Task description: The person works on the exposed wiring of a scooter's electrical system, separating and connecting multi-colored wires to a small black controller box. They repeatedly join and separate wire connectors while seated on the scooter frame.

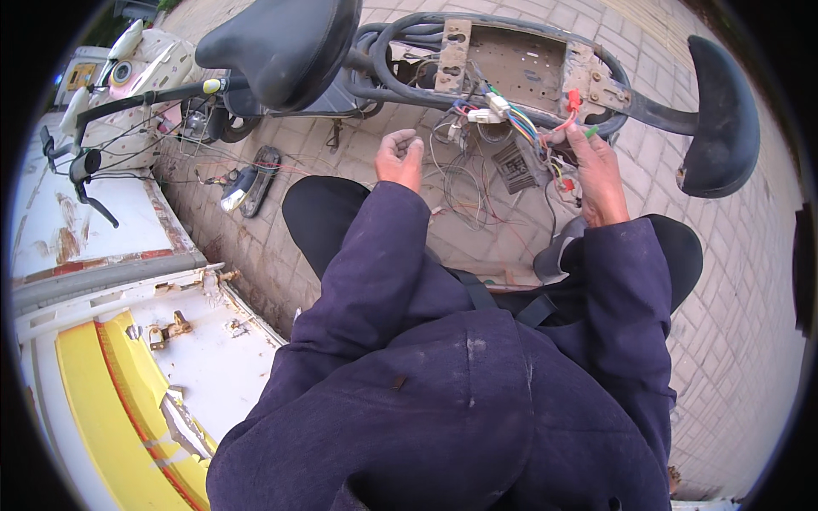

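My right hand [600,180] is up at the frame, thumb and fingers pinched on a red wire [562,126]. A green connector [591,132] shows at its fingertips, and a red connector [573,100] is just above. My left hand [399,160] is raised left of the wiring with its fingers curled in; nothing shows between them. Between the hands, a bundle of coloured wires with white connectors [497,104] hangs from the open frame tray [520,64]. A finned grey metal box [515,166] lies below it, partly covered by wires. Loose thin wires [464,192] trail onto the paving.
An electric bike's black saddle [285,51] and handlebar [85,162] are at the left, its curved black backrest [724,119] at the right. A dark shoe-shaped object [261,179] lies on the paving [741,281]. White and yellow panels [111,409] border my left side.
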{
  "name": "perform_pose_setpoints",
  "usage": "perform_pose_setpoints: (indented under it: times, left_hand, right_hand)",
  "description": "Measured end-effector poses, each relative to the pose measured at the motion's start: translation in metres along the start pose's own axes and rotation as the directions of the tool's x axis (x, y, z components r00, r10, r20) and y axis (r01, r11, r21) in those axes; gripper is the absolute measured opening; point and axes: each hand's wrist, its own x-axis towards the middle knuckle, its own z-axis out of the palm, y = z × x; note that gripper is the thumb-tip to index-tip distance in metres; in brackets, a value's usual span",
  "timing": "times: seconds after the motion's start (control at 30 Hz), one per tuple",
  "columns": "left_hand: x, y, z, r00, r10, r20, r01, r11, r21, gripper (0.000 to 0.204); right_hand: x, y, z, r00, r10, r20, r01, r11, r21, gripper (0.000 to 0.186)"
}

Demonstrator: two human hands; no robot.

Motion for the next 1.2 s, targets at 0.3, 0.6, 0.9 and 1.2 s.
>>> perform_pose_setpoints:
  times: [0.3,0.6,0.9,1.2]
  left_hand:
    - [0.004,-0.009,0.005,0.924,-0.116,0.365,0.163,0.981,-0.101,0.05]
    - [-0.005,-0.007,0.02,0.795,-0.269,0.544,0.298,0.954,0.036,0.045]
    - [-0.004,-0.025,0.015,0.734,-0.257,0.629,0.444,0.882,-0.158,0.046]
    - [-0.01,-0.011,0.014,0.769,-0.269,0.58,0.445,0.876,-0.184,0.055]
  right_hand:
    - [0.005,-0.005,-0.009,1.0,0.003,-0.02,-0.002,0.997,0.074,0.028]
    - [0.013,-0.009,-0.019,0.999,0.005,-0.053,0.001,0.993,0.116,0.026]
    - [0.013,-0.011,-0.019,0.999,0.002,-0.036,0.002,0.994,0.109,0.029]
    - [0.016,-0.005,-0.021,0.999,0.039,-0.031,-0.036,0.996,0.085,0.032]
